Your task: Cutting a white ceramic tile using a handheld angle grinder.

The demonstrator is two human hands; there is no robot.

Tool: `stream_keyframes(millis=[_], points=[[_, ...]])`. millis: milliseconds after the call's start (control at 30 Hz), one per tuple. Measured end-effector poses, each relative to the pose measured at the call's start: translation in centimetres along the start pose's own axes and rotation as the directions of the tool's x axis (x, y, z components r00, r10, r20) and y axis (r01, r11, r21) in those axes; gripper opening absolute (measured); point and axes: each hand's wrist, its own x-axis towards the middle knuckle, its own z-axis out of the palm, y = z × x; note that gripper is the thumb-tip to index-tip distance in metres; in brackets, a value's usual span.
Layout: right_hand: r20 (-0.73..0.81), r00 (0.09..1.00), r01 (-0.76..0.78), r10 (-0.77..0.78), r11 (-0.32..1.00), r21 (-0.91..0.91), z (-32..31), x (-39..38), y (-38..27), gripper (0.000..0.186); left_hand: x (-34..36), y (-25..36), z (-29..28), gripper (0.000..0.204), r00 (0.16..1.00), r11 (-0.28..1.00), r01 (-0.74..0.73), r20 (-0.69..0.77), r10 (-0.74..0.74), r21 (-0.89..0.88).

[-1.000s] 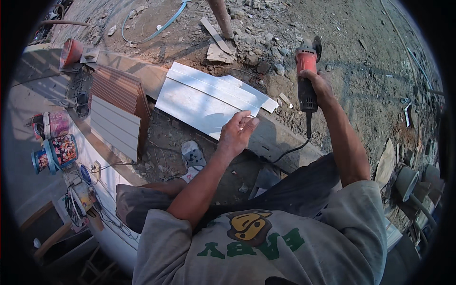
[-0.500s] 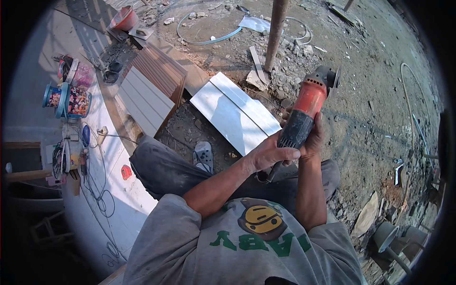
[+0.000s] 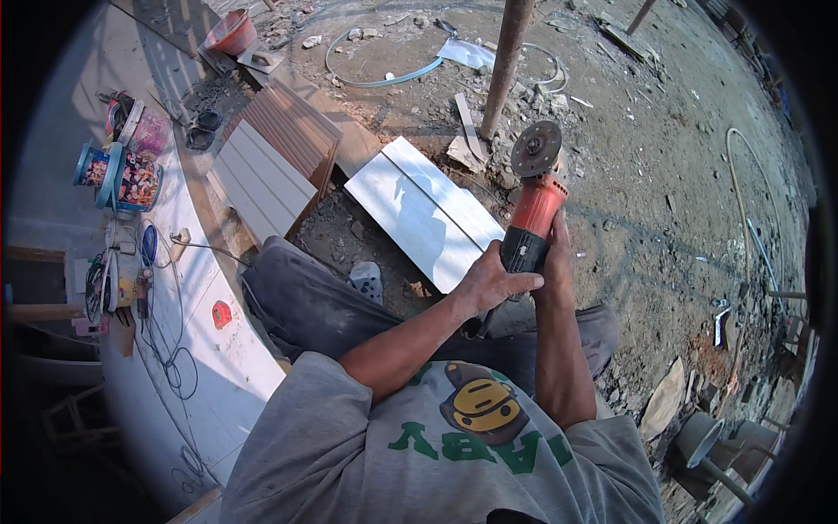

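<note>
A red and black angle grinder is held up between my two hands, over the ground in front of my knees. Its round cutting disc points away from me, with the flat face turned up into view. My left hand wraps the black rear body, thumb across it. On the other side, my right hand grips along the body, its fingers partly hidden behind the tool. Just left of the grinder, a white grooved panel lies tilted on the ground.
Stacked brown and white panels stand farther left. A metal pole rises beyond the grinder. On the pale slab at left are a tape measure, tangled cords and patterned buckets. Rubble and a hose lie around.
The grinder has turned in my hands, so its disc, earlier seen edge-on at the right, now shows its face. The tool has shifted slightly left.
</note>
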Motion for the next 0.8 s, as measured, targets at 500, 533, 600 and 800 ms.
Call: stream_keyframes(millis=[500,533,600,800], points=[[0.522,0.851,-0.212,-0.054,0.874,0.437,-7.5,0.5,-2.8,0.072,2.0,0.5,3.5,0.039,0.891,0.851,0.369,0.404,-0.209,-0.374],[0.52,0.852,-0.211,-0.054,0.874,0.438,-7.7,0.9,-2.8,0.072,2.1,0.5,3.7,0.038,0.89,0.85,0.376,0.398,-0.221,-0.368],[0.57,0.819,-0.28,-0.062,0.824,0.493,-8.1,2.0,-2.8,0.068,2.8,0.4,4.0,0.038,0.903,0.863,0.351,0.375,-0.209,-0.364],[0.482,0.875,-0.231,-0.051,0.829,0.508,-8.3,2.6,-1.3,0.065,3.4,-0.8,4.1,0.04,0.933,0.918,0.29,0.291,-0.21,-0.27]])
